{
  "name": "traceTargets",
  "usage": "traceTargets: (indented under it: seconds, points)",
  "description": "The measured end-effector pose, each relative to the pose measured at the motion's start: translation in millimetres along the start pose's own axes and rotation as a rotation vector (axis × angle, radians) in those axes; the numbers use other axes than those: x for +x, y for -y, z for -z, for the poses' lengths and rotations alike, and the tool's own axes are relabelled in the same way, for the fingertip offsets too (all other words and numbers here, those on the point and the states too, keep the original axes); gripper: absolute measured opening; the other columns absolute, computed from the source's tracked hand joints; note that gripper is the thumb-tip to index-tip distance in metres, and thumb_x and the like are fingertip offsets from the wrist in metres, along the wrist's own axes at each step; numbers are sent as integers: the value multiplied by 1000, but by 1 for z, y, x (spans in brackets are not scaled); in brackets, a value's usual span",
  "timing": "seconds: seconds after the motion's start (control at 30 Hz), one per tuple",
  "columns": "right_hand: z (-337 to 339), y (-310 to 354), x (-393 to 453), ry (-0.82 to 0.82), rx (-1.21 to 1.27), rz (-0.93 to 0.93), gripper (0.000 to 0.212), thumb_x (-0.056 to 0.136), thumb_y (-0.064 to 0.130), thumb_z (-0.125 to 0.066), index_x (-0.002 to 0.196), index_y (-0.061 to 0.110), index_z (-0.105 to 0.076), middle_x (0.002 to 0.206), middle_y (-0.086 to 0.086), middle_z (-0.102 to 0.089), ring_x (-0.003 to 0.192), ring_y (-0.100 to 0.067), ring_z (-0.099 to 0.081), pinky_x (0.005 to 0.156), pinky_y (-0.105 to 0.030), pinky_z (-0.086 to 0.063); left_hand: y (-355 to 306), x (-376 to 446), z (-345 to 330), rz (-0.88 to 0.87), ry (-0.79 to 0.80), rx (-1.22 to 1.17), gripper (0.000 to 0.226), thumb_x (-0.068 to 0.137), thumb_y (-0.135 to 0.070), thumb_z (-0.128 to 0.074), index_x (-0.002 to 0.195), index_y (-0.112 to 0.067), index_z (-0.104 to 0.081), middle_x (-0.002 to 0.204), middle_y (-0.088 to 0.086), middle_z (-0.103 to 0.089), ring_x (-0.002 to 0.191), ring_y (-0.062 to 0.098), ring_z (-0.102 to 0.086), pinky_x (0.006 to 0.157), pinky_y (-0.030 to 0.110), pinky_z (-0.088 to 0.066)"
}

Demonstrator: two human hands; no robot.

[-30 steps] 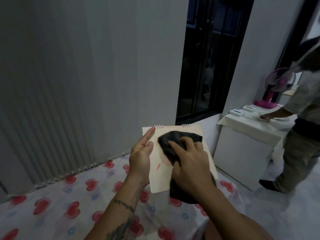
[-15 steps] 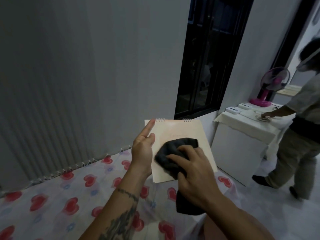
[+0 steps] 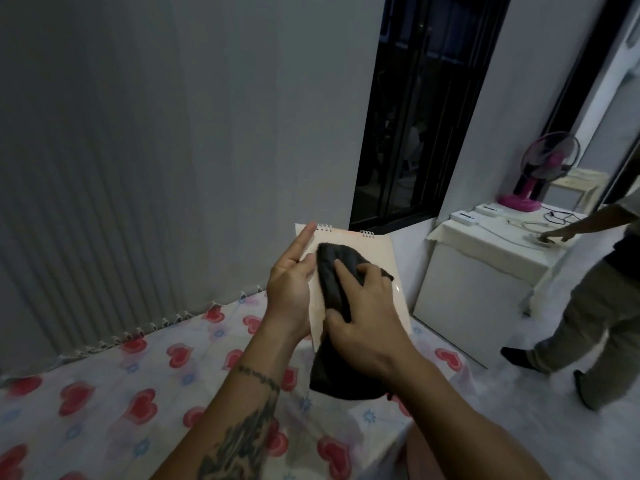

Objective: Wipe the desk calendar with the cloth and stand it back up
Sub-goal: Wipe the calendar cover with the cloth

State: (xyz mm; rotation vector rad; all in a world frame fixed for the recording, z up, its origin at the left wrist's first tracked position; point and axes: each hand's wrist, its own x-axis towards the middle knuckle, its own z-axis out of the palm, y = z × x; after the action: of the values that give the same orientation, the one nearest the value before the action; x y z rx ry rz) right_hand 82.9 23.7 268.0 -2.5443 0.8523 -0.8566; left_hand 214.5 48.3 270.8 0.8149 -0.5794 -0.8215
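The heart-patterned tablecloth (image 3: 114, 386) lies nearest, under both forearms, and the desk calendar (image 3: 381, 258) is held in the air above its far right corner. The right hand (image 3: 367, 306) is curled around the dark cloth (image 3: 336, 282), fingers (image 3: 346, 271) pressing it flat against the calendar's pale face while the loose end of the cloth hangs below the calendar's lower edge. Half a second ago the cloth sat lower on the page; now it has slid up toward the spiral binding, covering the upper left part of the sheet. The left hand (image 3: 291, 289) grips the calendar's left edge, index finger stretched up along it to the top corner, the other fingers folded behind where they cannot be seen; its hold looks unchanged. To the right of the calendar stands a white cabinet (image 3: 467, 299) with small boxes and cables on top. Beyond it a pink fan (image 3: 540, 171) stands. A second person (image 3: 595, 306) to the right of the cabinet now leans farther over it, one hand reaching onto its top.
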Motion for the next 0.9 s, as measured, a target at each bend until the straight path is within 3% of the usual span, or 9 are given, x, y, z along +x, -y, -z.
traceTargets:
  seconds: [0.13,0.3,0.43,0.57,0.67,0.77,0.9]
  points:
    - [9,-27,-8,-39,-172,169,59,85,59,-45,141,49,-34,134,7,-32,115,-13,-30,95,-32,-33,-4,0,14,20,12,-63,47,103,-7,-38,124,-35,-68,120,9,-73,104,34,-70,78,42,-59]
    - [10,-39,2,-186,-208,40,53,86,59,-40,137,49,-34,144,3,-28,126,-21,-24,97,-35,-20,8,-8,6,71,49,-154,49,103,-4,-35,125,-35,-67,118,6,-74,101,32,-73,73,40,-60]
    - [10,-26,15,-224,-117,-27,50,88,48,-39,138,43,-41,147,6,-34,118,-21,-26,92,-36,-26,7,-10,-5,42,67,-158,50,102,0,-33,130,-30,-63,115,6,-75,103,28,-72,74,36,-61]
    - [16,-19,10,-117,-92,134,46,88,35,-46,134,39,-48,144,6,-38,115,-19,-30,93,-34,-32,-6,-3,-3,8,33,-149,47,103,-4,-33,125,-30,-66,113,2,-76,100,26,-73,78,39,-61]
    - [17,-24,-13,19,-186,361,45,82,34,-50,127,37,-53,141,5,-42,112,-22,-36,89,-34,-38,-21,5,7,-19,26,-47,45,104,-5,-34,132,-27,-62,105,-11,-77,97,17,-74,75,35,-61]
    - [25,-38,-24,91,-250,474,42,79,29,-53,120,35,-59,134,3,-51,106,-23,-41,83,-35,-43,-26,3,13,16,54,24,45,106,-8,-33,138,-29,-57,103,-11,-77,94,19,-75,72,37,-61]
    - [32,-42,-12,-49,-230,209,45,82,27,-51,126,28,-61,137,-2,-50,112,-27,-40,92,-42,-43,-15,-4,8,60,51,17,47,105,-7,-34,138,-31,-56,127,9,-67,100,30,-71,74,42,-60]
